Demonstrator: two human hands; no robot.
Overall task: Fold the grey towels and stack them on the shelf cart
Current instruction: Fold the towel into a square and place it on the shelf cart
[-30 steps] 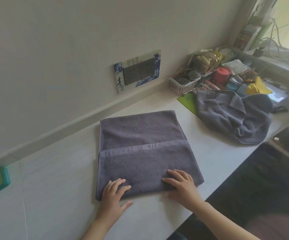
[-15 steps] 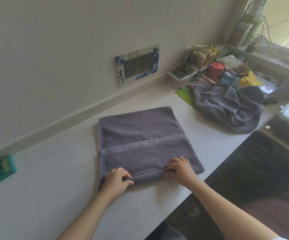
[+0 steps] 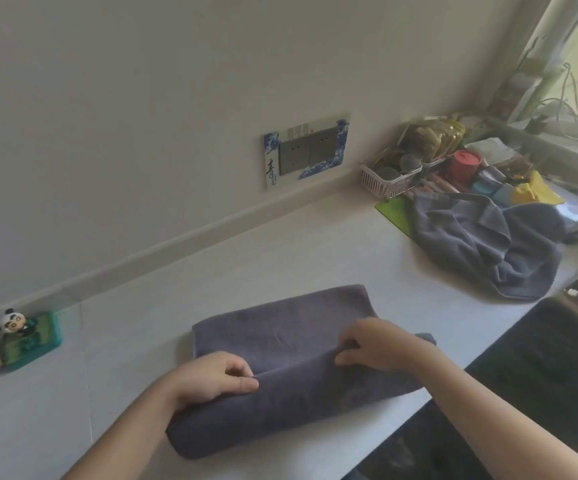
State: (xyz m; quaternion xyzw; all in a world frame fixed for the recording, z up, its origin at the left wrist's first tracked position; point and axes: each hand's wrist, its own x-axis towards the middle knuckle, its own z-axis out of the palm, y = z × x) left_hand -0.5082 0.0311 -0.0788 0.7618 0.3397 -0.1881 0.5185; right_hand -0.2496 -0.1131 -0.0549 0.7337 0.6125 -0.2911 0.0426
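Towel (image 3: 280, 344) at lower centre of the counter (image 3: 280, 244). Since approx. 1 s ago its near edge is lifted & carried toward the wall: left hand (image 3: 211, 377) & right hand (image 3: 381, 344) both pinching it. Next fold half done; unfolded towel pile (image 3: 488, 247) waits at right.

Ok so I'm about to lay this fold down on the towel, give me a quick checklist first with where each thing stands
1. Left hand grips the lifted edge of the towel: ok.
2. Right hand grips the same edge: ok.
3. Far half of the towel lies flat on the counter: ok.
4. Lifted edge level between the hands: not ok, the right side sits higher.
5. Corners will line up once laid down: cannot tell, the near ones are hidden.
6. Crumpled towel is apart from the landing spot: ok.
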